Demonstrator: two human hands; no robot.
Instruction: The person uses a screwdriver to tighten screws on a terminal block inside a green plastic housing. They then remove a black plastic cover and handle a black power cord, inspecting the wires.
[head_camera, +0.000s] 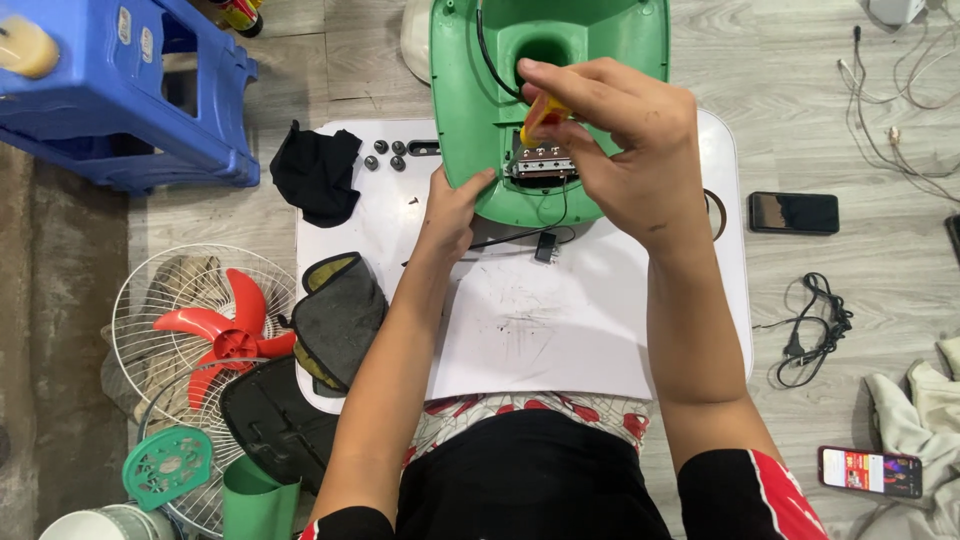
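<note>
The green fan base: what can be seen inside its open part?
Inside the green fan base sit a metal switch block and a black wire. The right hand, holding a yellow-handled tool, covers the parts beside the block.

A red fan blade (225, 335) lies left, blue stool (120, 90) above, black phone (793, 212) right.

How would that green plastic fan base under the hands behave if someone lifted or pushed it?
The green fan base looks like a hollow moulded shell, so it is probably stiff and fairly light for its size. Its smooth underside might slide on the white board; the left hand seems to steady its rim. The black cord trailing from it would likely flop and drag.
</note>
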